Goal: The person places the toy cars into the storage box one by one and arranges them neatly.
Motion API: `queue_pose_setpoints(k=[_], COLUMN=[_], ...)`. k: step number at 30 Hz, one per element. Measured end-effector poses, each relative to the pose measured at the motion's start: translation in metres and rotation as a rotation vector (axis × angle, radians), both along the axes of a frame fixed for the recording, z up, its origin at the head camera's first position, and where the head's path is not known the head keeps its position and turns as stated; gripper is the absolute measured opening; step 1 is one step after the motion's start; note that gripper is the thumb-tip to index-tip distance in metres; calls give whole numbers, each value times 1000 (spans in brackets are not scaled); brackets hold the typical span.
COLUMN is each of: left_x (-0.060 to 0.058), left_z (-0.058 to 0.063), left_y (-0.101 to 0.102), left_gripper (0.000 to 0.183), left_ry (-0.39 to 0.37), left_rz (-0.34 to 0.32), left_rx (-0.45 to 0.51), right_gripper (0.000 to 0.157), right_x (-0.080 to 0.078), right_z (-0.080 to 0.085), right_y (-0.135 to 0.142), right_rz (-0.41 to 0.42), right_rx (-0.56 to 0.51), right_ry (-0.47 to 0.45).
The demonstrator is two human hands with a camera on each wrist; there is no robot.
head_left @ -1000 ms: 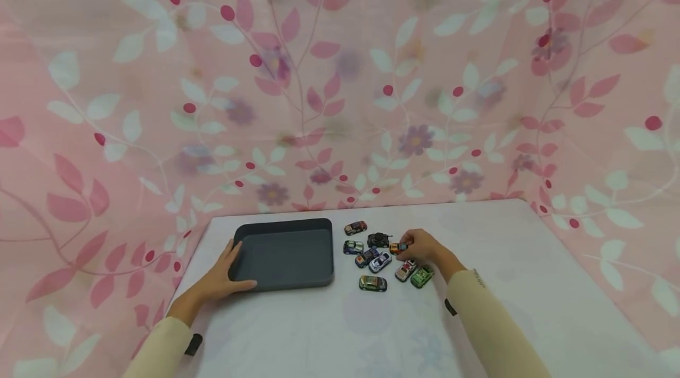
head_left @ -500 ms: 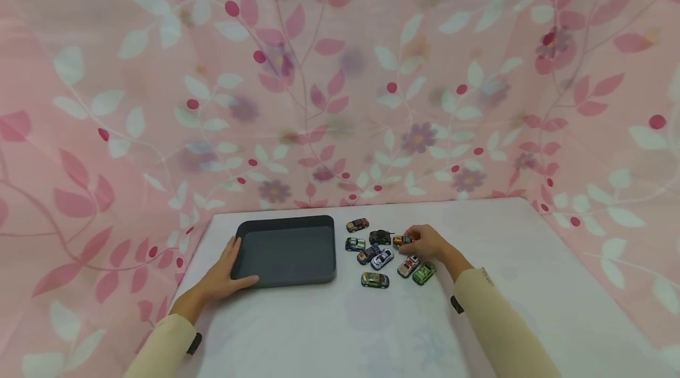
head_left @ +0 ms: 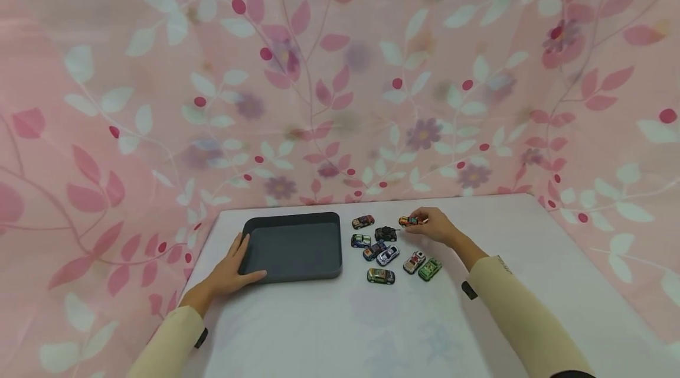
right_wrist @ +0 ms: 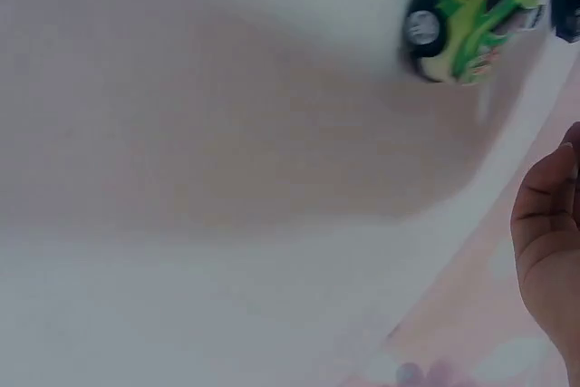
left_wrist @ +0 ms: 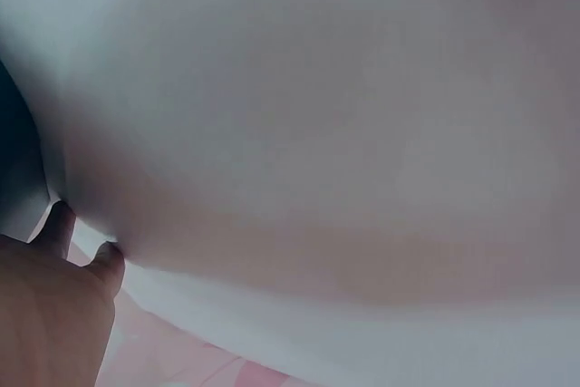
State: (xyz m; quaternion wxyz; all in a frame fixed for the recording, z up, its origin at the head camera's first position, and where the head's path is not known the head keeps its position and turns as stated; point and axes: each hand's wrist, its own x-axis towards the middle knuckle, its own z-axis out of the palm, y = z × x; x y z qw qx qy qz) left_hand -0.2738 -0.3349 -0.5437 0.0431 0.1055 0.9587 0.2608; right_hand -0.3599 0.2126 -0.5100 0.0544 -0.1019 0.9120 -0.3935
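Note:
My right hand pinches a small orange toy car at the back of the toy group. In the right wrist view that hand shows at the right edge, with the held car out of frame. My left hand touches the left side of a dark grey tray, fingers extended along the side and thumb at the front corner. Nearest the right hand stands a dark toy tank. In front lie a white-and-red toy car and a green toy car.
Between tray and right hand are several more toy cars, among them a red-and-black one, a silver one and a green-and-orange one. A white cloth covers the table. Floral pink curtains enclose the back and sides.
My right hand has moved the orange toy car away from the group, toward the back and slightly right. The left hand stays at the tray; the head view has shifted slightly.

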Motion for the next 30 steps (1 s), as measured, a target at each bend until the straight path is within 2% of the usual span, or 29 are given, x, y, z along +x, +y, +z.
queue_pose_setpoints(k=[8, 15, 17, 25, 30], left_x=[-2, 12, 14, 5, 1], left_z=[-3, 2, 1, -5, -2], left_y=[1, -15, -16, -7, -3], left_gripper=[114, 113, 113, 114, 115], left_ry=[27, 20, 21, 17, 1], left_rz=[-10, 40, 38, -9, -5], left_rx=[-1, -27, -20, -5, 3], right_gripper=[38, 39, 37, 31, 34], right_x=[0, -4, -5, -4, -9], right_z=[8, 5, 4, 7, 5], right_y=[-30, -87, -98, -117, -133], right_rz=[6, 126, 138, 119, 141], right_rx=[-36, -89, -91, -90, -91], right_ry=[29, 66, 66, 79, 77])
